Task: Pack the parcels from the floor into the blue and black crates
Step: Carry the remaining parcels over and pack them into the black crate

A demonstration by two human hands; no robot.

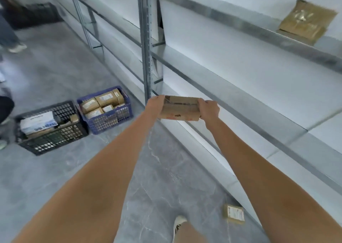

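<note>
I hold a brown cardboard parcel (180,108) out in front of me with both arms stretched. My left hand (155,104) grips its left end and my right hand (209,109) grips its right end. The blue crate (111,119) stands on the floor at the left, holding several brown parcels. Beside it on its left is the black crate (55,141) with a white packet and some brown items inside. One small brown parcel (234,214) with a white label lies on the floor near my right forearm.
Metal shelving (231,92) runs along the right side with an upright post (146,44). A brown padded parcel (305,21) lies on an upper shelf. Another person's legs and shoe (17,48) show at the far left. My own shoe (178,222) is at the bottom.
</note>
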